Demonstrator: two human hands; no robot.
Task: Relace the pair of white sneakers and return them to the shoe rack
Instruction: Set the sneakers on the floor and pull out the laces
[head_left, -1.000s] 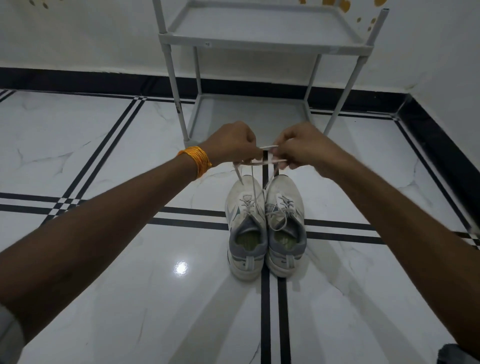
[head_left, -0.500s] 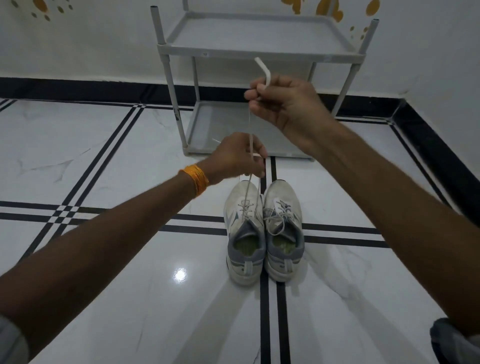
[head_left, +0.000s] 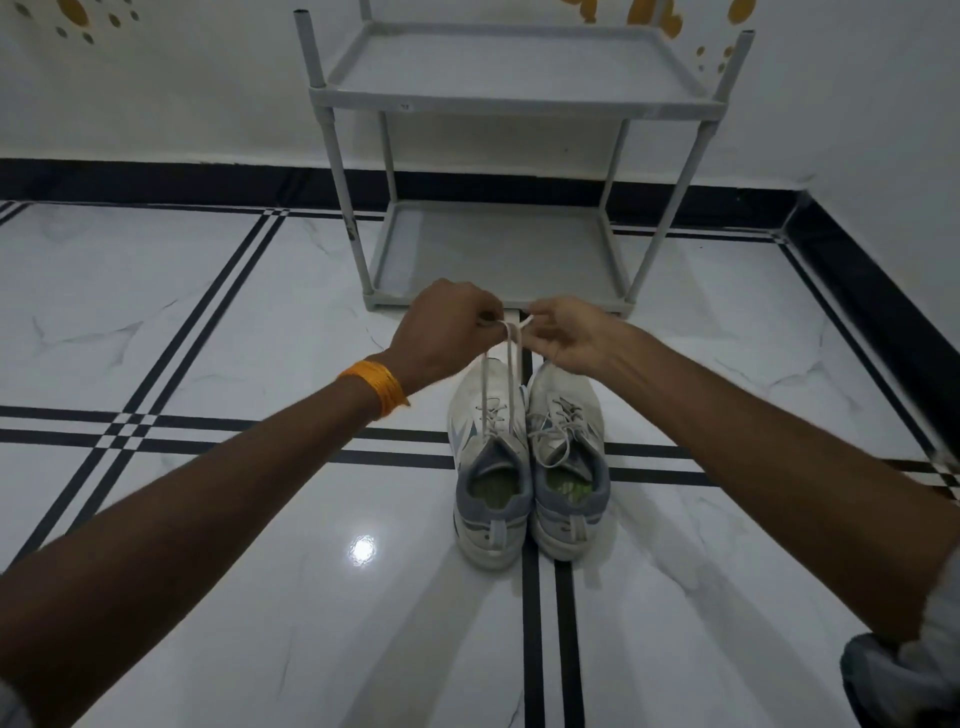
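Two white sneakers with grey heels stand side by side on the floor, toes toward the rack: the left sneaker (head_left: 488, 467) and the right sneaker (head_left: 569, 462). Both ends of the white lace (head_left: 511, 364) rise taut from the left sneaker to my hands, which meet above the toes. My left hand (head_left: 447, 332) pinches one end and my right hand (head_left: 566, 332) pinches the other, fingertips almost touching. The right sneaker's lace lies loose over its tongue. The grey two-shelf shoe rack (head_left: 514, 98) stands just beyond, both shelves bare.
White marble floor (head_left: 208, 312) with black inlay lines runs all around. A black skirting and white wall sit behind the rack; a wall corner closes in at the right. An orange band circles my left wrist (head_left: 374, 387).
My right hand, which had pulled the lace end high up in front of the rack's top shelf, has come back down beside my left hand above the sneaker toes.
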